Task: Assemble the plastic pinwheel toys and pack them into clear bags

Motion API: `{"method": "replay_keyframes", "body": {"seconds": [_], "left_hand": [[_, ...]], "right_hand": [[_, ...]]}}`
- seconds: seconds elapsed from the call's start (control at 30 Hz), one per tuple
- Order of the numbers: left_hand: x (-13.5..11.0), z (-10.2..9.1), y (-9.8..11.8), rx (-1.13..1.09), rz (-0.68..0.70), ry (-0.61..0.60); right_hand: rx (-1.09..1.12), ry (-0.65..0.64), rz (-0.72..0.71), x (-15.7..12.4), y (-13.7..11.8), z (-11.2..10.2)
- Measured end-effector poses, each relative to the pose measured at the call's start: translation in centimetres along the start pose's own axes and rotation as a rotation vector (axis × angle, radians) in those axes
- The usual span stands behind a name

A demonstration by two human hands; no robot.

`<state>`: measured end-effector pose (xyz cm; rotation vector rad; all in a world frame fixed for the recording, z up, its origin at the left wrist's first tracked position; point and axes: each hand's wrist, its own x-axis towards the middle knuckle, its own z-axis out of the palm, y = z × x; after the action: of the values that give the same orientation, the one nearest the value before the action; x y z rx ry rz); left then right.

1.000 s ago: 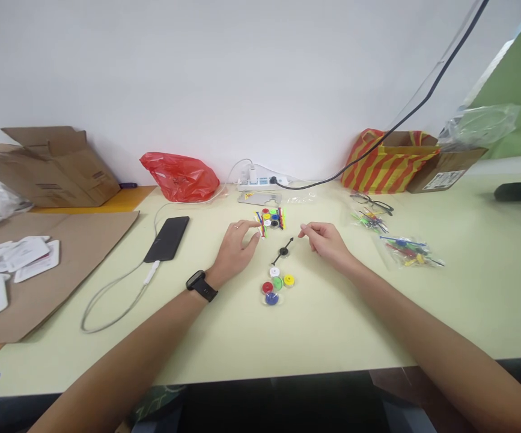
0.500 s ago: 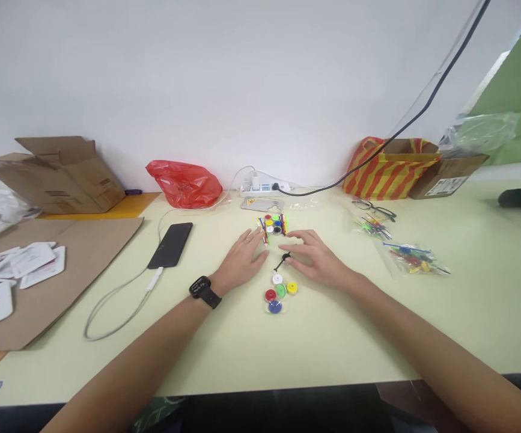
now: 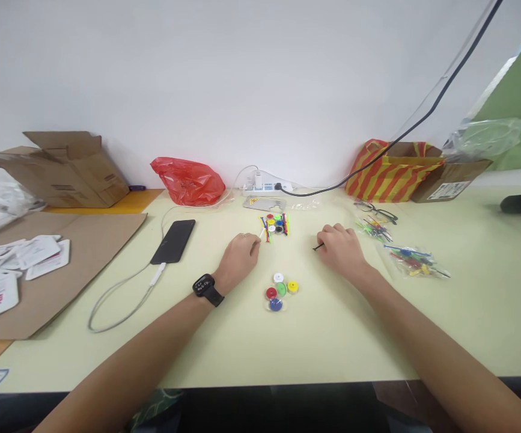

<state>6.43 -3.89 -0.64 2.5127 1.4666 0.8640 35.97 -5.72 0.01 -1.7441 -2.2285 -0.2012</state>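
My right hand (image 3: 342, 251) is closed round a thin black plastic stick (image 3: 318, 246), whose end pokes out to the left; the rest is hidden by the fingers. The fingers of my left hand (image 3: 238, 257) pinch a short white stick (image 3: 262, 232) at the left edge of a small group of coloured parts. In that group, small coloured discs (image 3: 271, 222) lie between thin coloured sticks (image 3: 286, 224). Nearer to me sits a cluster of round plastic pieces: white (image 3: 278, 278), green (image 3: 281, 289), yellow (image 3: 292, 287), red (image 3: 271, 293) and blue (image 3: 276, 305).
Clear bags of coloured parts (image 3: 416, 261) and glasses (image 3: 380, 212) lie to the right. On the left are a phone (image 3: 173, 242) with its cable and a cardboard sheet (image 3: 84, 258) with white packets. A power strip (image 3: 267, 185) and red bag (image 3: 190, 183) stand by the wall.
My right hand has picked up the black stick and moved right with it, its fingers curling closed. My left hand has closed its fingers on the white stick.
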Motion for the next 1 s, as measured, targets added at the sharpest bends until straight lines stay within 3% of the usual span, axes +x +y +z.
{"method": "replay_keyframes", "body": {"seconds": [0.13, 0.33, 0.5, 0.67, 0.83, 1.0], "left_hand": [[0.1, -0.4, 0.2, 0.019, -0.062, -0.017], [-0.1, -0.4, 0.3, 0.078, -0.076, -0.016], [-0.3, -0.4, 0.2, 0.061, -0.075, 0.021], [-0.1, -0.2, 0.2, -0.039, -0.048, 0.062], [0.1, 0.0, 0.8, -0.25, 0.054, 0.069], [0.0, -0.4, 2.1, -0.388, 0.158, 0.027]], "right_hand": [[-0.077, 0.057, 0.004, 0.1, 0.7, -0.2], [0.322, 0.169, -0.398, -0.8, -3.4, -1.3], [0.743, -0.087, -0.553, -2.5, -7.2, -1.9], [0.841, -0.202, -0.44, -2.4, -6.7, -1.0], [0.946, -0.125, -0.205, -1.4, -5.5, 0.6], [1.299, -0.08, 0.043, -0.8, -5.3, 1.3]]}}
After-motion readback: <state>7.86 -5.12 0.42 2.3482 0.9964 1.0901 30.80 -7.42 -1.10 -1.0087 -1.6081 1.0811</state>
